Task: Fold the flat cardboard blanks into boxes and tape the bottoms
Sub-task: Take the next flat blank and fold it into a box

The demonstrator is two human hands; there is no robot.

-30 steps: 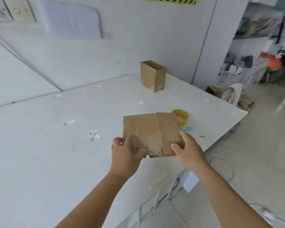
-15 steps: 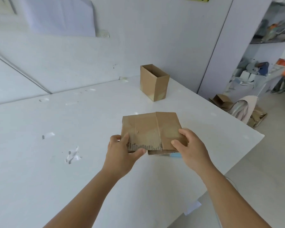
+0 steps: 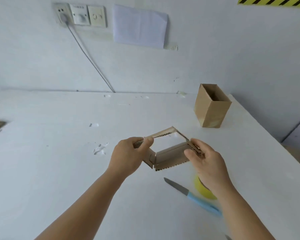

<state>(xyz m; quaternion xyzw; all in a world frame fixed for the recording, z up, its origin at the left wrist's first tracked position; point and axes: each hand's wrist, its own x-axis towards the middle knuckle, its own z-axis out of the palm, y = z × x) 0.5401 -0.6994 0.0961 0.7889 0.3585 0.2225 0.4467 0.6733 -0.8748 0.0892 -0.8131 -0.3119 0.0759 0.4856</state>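
Cardboard blank [image 3: 170,154] opened between left hand [image 3: 128,156], right hand [image 3: 208,165]; apparently above table [image 3: 59,170].

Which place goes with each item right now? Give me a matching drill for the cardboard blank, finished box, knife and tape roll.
Things:
1. cardboard blank
2. finished box
3. knife
4. tape roll

Places:
A. lying on the table, near side, blue handle
B. standing upright at the far right of the table
C. partly hidden behind the right wrist
D. held between both hands, opened into a tube

Pairs: 1-D, 2-B, 3-A, 4-C
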